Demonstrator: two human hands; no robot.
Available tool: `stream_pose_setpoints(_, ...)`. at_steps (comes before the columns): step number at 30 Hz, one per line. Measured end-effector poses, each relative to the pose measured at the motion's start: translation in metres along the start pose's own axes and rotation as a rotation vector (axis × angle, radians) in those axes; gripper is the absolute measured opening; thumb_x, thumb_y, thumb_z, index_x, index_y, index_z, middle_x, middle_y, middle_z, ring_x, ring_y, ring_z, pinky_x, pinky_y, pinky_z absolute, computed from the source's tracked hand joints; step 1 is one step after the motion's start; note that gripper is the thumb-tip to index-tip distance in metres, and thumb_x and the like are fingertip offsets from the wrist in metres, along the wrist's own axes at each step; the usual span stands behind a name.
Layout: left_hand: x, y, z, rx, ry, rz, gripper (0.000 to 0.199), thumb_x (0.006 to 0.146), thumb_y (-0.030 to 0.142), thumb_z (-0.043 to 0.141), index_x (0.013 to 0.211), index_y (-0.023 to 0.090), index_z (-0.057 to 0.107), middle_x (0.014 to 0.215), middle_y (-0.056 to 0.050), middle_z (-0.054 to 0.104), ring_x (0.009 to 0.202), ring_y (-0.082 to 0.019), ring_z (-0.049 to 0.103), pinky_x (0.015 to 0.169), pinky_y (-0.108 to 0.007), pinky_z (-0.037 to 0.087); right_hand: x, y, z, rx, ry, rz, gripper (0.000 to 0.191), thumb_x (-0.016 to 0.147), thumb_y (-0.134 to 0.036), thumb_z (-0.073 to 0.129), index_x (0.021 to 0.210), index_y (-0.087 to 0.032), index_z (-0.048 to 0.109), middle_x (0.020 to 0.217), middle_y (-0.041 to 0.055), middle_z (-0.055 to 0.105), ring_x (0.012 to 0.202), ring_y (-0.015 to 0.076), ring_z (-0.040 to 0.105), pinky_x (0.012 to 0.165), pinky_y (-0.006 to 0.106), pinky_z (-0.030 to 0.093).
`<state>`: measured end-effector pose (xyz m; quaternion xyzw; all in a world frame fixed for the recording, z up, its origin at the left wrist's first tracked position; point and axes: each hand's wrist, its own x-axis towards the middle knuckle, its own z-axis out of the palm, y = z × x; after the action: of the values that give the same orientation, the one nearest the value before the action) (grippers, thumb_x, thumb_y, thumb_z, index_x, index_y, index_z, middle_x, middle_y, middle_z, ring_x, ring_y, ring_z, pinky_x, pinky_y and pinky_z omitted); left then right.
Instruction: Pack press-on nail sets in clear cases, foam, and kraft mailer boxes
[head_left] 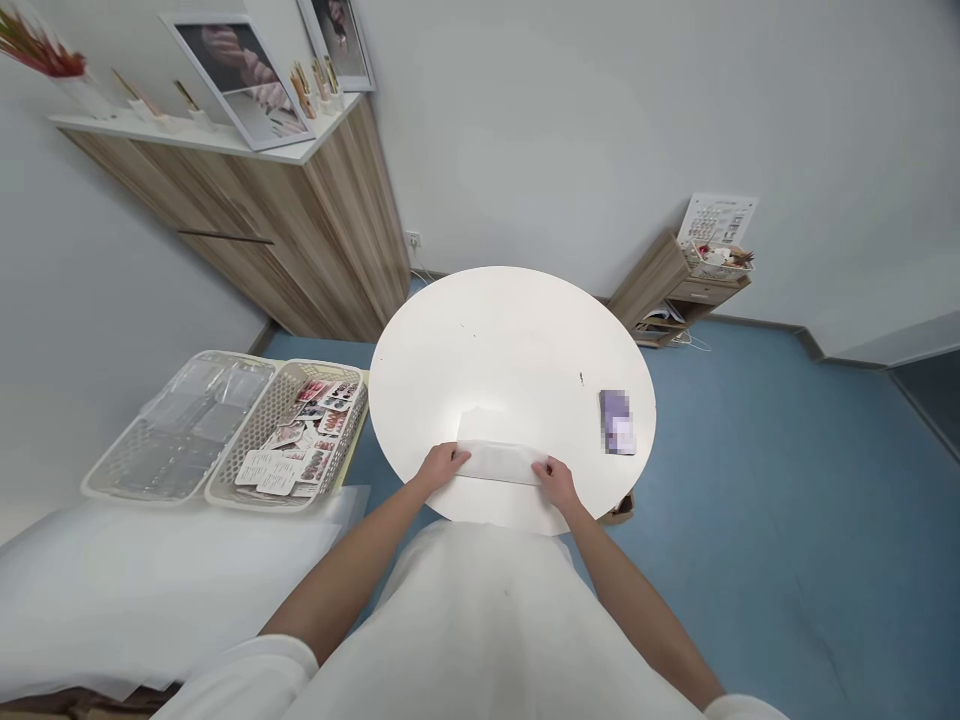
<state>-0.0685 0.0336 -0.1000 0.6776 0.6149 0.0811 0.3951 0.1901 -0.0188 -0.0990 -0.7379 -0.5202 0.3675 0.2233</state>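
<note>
A white, slightly see-through strip (499, 462), like thin folded sheet or film, lies across the near part of the round white table (510, 320). My left hand (441, 467) pinches its left end, thumb on top. At the other end my right hand (556, 482) grips it the same way, so the strip is held level between the two. Just beyond it a paler flat piece (482, 424) shows faintly against the tabletop; I cannot tell whether it belongs to the strip.
A blurred purple item (616, 422) lies at the table's right side. To the left stand a basket of printed cards (300, 440) and a basket of clear plastic pieces (187, 420). Behind are a wooden cabinet (330, 220) and a small shelf unit (675, 285).
</note>
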Motion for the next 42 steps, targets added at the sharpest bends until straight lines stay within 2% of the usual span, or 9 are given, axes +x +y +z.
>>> stream_pose_setpoints(6,-0.006,0.012,0.007,0.211,0.141,-0.056,0.023,0.079,0.038,0.04,0.08,0.018,0.051,0.08,-0.005,0.056,0.074,-0.02,0.053,0.059,-0.028,0.038,-0.003,-0.003,0.011,-0.089,0.063,0.031,0.017,0.072,-0.037,0.045,0.069,-0.02,0.047,0.069,0.0012,0.048,0.065,0.0166,0.045,0.06,0.029,0.036)
stream_pose_setpoints(10,-0.014,0.025,0.011,0.266,0.338,0.109,0.038,0.08,0.033,0.044,0.114,0.018,0.043,0.116,-0.011,0.047,0.107,-0.024,0.044,0.085,-0.036,0.036,-0.012,-0.004,0.015,-0.075,0.165,0.025,0.044,0.069,-0.033,0.049,0.11,-0.017,0.045,0.113,0.0118,0.046,0.107,0.0252,0.042,0.087,0.036,0.036)
stream_pose_setpoints(14,-0.02,0.038,0.021,0.329,0.145,0.422,0.038,0.08,0.028,0.044,0.118,0.024,0.043,0.13,-0.008,0.039,0.12,-0.025,0.033,0.097,-0.04,0.025,-0.016,-0.01,0.02,0.101,0.081,0.178,0.067,0.066,-0.035,0.054,0.126,-0.015,0.03,0.125,0.0139,0.039,0.116,0.0247,0.038,0.091,0.035,0.036)
stream_pose_setpoints(18,-0.019,0.043,0.028,0.346,-0.005,0.416,0.037,0.081,0.024,0.043,0.118,0.027,0.044,0.134,-0.007,0.036,0.122,-0.024,0.03,0.098,-0.042,0.023,-0.01,-0.02,0.019,0.344,-0.035,0.365,0.062,0.065,-0.039,0.057,0.119,-0.017,0.038,0.112,0.0127,0.052,0.098,0.0224,0.053,0.074,0.031,0.045)
stream_pose_setpoints(23,-0.015,0.042,0.025,0.313,-0.047,0.391,0.039,0.079,0.027,0.046,0.118,0.029,0.044,0.134,-0.006,0.035,0.121,-0.026,0.03,0.097,-0.043,0.024,-0.015,-0.026,0.012,0.386,-0.112,0.302,0.031,0.061,-0.038,0.059,0.084,-0.018,0.055,0.085,0.0055,0.062,0.076,0.0195,0.058,0.061,0.028,0.045)
stream_pose_setpoints(27,-0.021,0.041,0.029,0.335,-0.047,0.425,0.04,0.078,0.028,0.048,0.118,0.029,0.044,0.132,-0.007,0.036,0.118,-0.027,0.033,0.093,-0.043,0.028,-0.033,-0.024,0.018,0.371,-0.014,0.234,0.043,0.064,-0.039,0.056,0.102,-0.02,0.047,0.103,0.0081,0.058,0.082,0.019,0.057,0.061,0.027,0.045)
stream_pose_setpoints(31,-0.037,0.04,0.042,0.371,-0.08,0.488,0.04,0.078,0.027,0.048,0.118,0.028,0.043,0.13,-0.007,0.036,0.117,-0.027,0.033,0.091,-0.041,0.03,-0.051,-0.015,0.028,0.459,0.099,0.413,0.055,0.067,-0.039,0.053,0.116,-0.02,0.035,0.109,0.0119,0.054,0.083,0.0189,0.058,0.056,0.027,0.045)
stream_pose_setpoints(38,-0.049,0.044,0.051,0.395,-0.097,0.505,0.039,0.078,0.028,0.048,0.116,0.028,0.043,0.129,-0.008,0.037,0.114,-0.028,0.033,0.089,-0.042,0.031,-0.063,-0.002,0.025,0.44,0.038,0.4,0.026,0.063,-0.035,0.055,0.08,-0.016,0.056,0.076,0.0064,0.063,0.067,0.0185,0.058,0.054,0.028,0.043)
stream_pose_setpoints(42,-0.044,0.05,0.049,0.394,-0.115,0.491,0.037,0.075,0.03,0.051,0.112,0.026,0.046,0.124,-0.009,0.039,0.109,-0.028,0.037,0.087,-0.041,0.033,-0.057,-0.012,0.028,0.409,0.049,0.305,0.026,0.064,-0.033,0.053,0.084,-0.018,0.054,0.072,0.0018,0.061,0.067,0.0161,0.057,0.058,0.027,0.044)
